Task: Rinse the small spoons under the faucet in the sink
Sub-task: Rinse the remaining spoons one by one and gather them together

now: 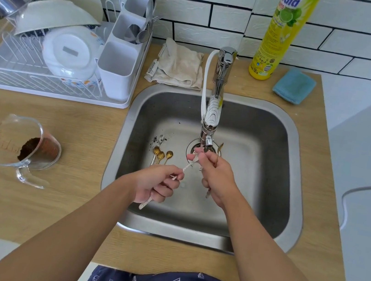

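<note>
My left hand (157, 184) pinches the handle of a small silver spoon (188, 166) and keeps another spoon handle (145, 204) tucked under its curled fingers. The silver spoon's bowl end reaches under the faucet (210, 129) spout, where the fingertips of my right hand (216, 176) touch it. My right hand also grips a small gold spoon (219, 149), its tip sticking up beside the spout. Several small gold spoons (161, 154) and a silver one lie on the floor of the steel sink (274, 153), left of the drain.
A glass measuring cup (24, 147) with coffee grounds lies on the wooden counter at left. A dish rack (47, 57) with bowls and a cutlery holder stands at back left. Behind the sink are a folded cloth (178, 67), a yellow dish soap bottle (282, 34) and a blue sponge (293, 85).
</note>
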A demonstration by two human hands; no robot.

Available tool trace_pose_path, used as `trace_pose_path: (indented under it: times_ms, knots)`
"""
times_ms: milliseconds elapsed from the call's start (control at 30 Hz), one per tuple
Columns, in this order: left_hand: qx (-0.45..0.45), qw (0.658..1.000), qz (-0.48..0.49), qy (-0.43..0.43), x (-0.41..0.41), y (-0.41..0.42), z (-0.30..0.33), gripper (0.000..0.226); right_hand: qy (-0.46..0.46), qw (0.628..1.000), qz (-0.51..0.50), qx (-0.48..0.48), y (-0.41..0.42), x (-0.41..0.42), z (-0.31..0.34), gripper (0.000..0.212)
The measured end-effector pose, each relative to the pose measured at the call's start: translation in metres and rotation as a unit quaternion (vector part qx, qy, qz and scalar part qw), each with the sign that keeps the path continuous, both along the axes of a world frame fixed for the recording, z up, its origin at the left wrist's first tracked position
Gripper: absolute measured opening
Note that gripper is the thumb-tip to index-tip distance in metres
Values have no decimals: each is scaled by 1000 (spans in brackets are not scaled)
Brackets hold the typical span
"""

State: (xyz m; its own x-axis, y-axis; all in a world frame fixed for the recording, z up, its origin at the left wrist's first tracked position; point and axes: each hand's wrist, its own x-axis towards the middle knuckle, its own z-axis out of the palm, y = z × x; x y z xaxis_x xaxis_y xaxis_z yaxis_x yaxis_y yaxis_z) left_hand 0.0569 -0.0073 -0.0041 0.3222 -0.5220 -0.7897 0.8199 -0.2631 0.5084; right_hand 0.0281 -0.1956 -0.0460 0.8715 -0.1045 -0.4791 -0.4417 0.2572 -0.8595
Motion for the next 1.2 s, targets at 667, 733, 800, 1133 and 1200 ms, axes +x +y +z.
trace_pose_path:
  times_ms: [667, 733, 800, 1133, 1200]
  knots:
    - [68, 984, -7, -165, -7, -2, -9, 30, -3, 999, 28, -23, 10, 4, 7, 10]
    - [63, 985, -12, -159, -7, -2, -9, 30, -16, 998, 22, -48, 12, 4, 7, 13]
    - [51, 989, -22, -139, -6, 1, -7, 29, 3, 999, 4, -43, 14, 5, 7, 17]
    - [1, 996, 7, -87, -9, 2, -3, 26, -24, 999, -28, -22, 7, -3, 7, 8]
    - [67, 984, -13, -167, -10, -5, -3, 29, -25, 996, -44, -67, 10, -2, 6, 16]
